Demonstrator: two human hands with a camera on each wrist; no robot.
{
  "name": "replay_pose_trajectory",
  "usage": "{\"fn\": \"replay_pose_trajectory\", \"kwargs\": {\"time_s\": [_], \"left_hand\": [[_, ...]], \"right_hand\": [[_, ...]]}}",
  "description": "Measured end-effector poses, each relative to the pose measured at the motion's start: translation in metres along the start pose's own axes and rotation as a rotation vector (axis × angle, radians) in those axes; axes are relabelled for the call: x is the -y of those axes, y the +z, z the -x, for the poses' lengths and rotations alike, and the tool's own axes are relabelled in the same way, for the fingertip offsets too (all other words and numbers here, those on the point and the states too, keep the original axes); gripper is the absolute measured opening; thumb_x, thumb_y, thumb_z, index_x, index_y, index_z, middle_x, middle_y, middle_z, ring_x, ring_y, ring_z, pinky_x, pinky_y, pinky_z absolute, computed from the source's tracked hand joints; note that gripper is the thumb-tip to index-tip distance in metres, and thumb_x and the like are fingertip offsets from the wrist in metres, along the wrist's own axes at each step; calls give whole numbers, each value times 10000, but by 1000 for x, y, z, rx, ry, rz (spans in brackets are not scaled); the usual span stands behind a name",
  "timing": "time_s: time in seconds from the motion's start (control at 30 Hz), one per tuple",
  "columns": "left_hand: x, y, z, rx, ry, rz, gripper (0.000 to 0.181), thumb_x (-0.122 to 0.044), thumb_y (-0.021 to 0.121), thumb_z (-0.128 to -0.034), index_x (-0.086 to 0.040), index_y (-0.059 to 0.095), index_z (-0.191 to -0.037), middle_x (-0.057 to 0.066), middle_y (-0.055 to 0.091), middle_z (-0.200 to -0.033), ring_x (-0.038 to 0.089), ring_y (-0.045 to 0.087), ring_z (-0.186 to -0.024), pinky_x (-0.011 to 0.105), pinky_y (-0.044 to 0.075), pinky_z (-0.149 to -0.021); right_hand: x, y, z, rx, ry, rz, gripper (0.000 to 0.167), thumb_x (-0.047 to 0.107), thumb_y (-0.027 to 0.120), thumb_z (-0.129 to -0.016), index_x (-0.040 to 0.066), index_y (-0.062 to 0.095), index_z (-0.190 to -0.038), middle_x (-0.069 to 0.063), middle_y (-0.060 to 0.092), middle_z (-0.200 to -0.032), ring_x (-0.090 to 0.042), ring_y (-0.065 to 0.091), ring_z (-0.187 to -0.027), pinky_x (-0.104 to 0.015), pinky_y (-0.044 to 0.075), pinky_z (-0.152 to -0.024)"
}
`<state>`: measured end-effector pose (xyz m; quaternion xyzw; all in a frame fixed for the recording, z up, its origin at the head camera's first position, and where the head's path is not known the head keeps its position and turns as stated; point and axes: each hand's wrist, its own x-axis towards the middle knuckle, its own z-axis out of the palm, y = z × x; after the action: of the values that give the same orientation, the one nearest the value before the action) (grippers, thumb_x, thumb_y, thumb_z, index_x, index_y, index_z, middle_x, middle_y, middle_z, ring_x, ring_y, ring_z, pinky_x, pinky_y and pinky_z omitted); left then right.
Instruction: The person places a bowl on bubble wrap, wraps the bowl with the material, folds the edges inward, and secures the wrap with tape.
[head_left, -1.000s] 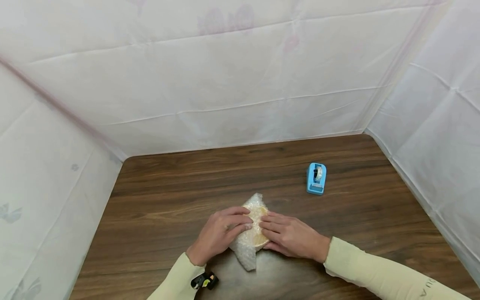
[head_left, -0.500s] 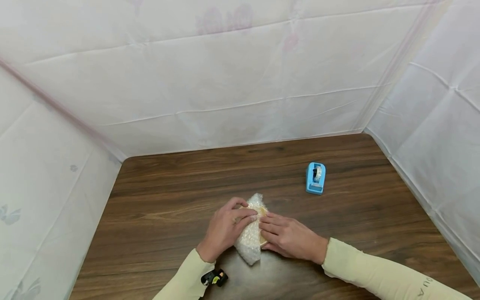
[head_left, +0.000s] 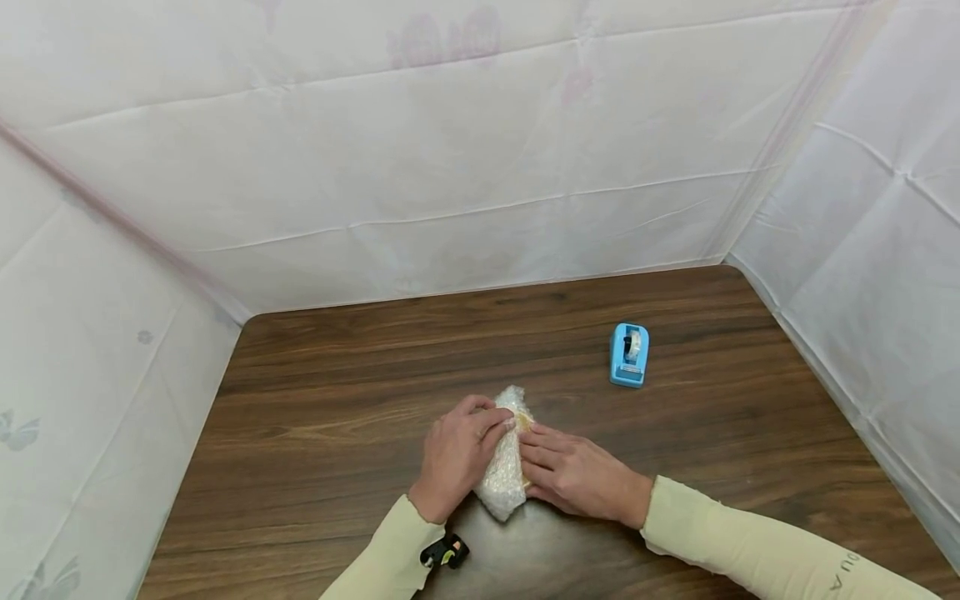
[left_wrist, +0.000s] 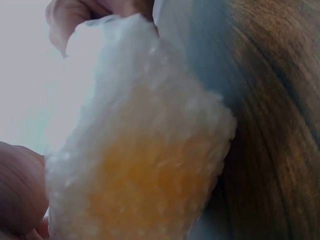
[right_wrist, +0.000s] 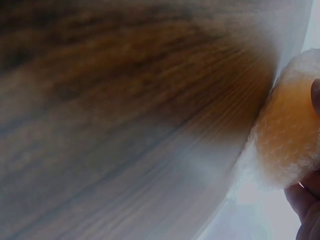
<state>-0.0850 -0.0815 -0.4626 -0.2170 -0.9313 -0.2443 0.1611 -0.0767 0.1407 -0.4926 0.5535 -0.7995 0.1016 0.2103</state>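
A roundish yellow-orange object wrapped in bubble wrap (head_left: 504, 477) lies on the table between both hands; the wrap blurs what kind it is. My left hand (head_left: 455, 454) bends over its left side, fingers and thumb pinching the wrap near the top. From the right, my right hand (head_left: 577, 473) holds the bundle, fingertips on top and thumb at the near side. Up close in the left wrist view, the bubble wrap (left_wrist: 150, 125) shows orange through it. The right wrist view catches the wrapped bundle (right_wrist: 287, 132) between finger and thumb at the edge.
A blue tape dispenser (head_left: 629, 355) with a roll of clear tape stands at the back right of the dark wood table (head_left: 337, 383). Pale sheeting (head_left: 465, 183) hangs behind and along both sides. A small black device (head_left: 444, 552) sits at my left wrist.
My left hand has moved rightward, folding the bubble wrap further over the yellow-orange object, so less yellow shows. The loose near corner is drawn in. My right hand has hardly moved.
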Motion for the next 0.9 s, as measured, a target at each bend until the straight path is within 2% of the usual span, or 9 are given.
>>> {"fn": "replay_pose_trajectory", "kwargs": {"time_s": [0.1,0.2,0.4,0.5,0.63,0.77,0.9], "left_hand": [[1,3,1,-13,5,-26,97,-288,783,-924,-238,832,-992,-7,747,-1033,169,717,-692,351,569,-604],[4,6,2,-18,34,-38,111,-268,814,-897,-244,835,-1003,16,736,-1057,190,684,-654,360,560,-596],[8,11,5,-9,74,-61,152,-305,857,-846,-276,843,-995,39,683,-1142,234,597,-850,349,503,-650],[9,12,5,-10,56,-38,199,-357,843,-845,-273,834,-1026,49,660,-1199,253,571,-926,352,488,-678],[9,12,5,17,3,4,363,-380,833,-856,-239,769,-1185,71,630,-1268,260,581,-987,383,508,-730],[7,12,4,28,-61,13,563,-352,862,-847,-160,642,-1329,98,592,-1317,274,592,-1024,412,528,-774],[6,14,3,-17,-74,-7,643,-256,918,-797,-85,583,-1319,130,579,-1318,307,600,-1037,437,548,-802]], "right_hand": [[1,0,-1,-4,7,-4,248,307,727,-992,96,772,-1114,-71,779,-1199,-237,716,-1219,-409,539,-1100],[2,1,-3,-11,9,-19,240,305,718,-998,100,771,-1109,-65,777,-1201,-240,711,-1228,-418,532,-1109],[3,3,-4,-24,1,-35,211,318,681,-1023,119,748,-1042,-39,770,-1176,-225,700,-1234,-422,513,-1133],[4,3,-4,-39,5,-30,218,325,711,-1002,113,742,-1044,-32,763,-1161,-215,699,-1224,-421,516,-1130],[5,4,-3,-59,25,-23,295,342,734,-983,79,725,-1118,-42,732,-1168,-205,684,-1206,-410,531,-1111],[7,5,-1,-61,61,-2,438,380,747,-968,43,670,-1238,-98,682,-1276,-242,644,-1251,-379,556,-1070],[9,4,-2,-16,104,2,604,412,740,-968,11,600,-1397,-159,624,-1431,-297,602,-1354,-370,563,-1055]]}}
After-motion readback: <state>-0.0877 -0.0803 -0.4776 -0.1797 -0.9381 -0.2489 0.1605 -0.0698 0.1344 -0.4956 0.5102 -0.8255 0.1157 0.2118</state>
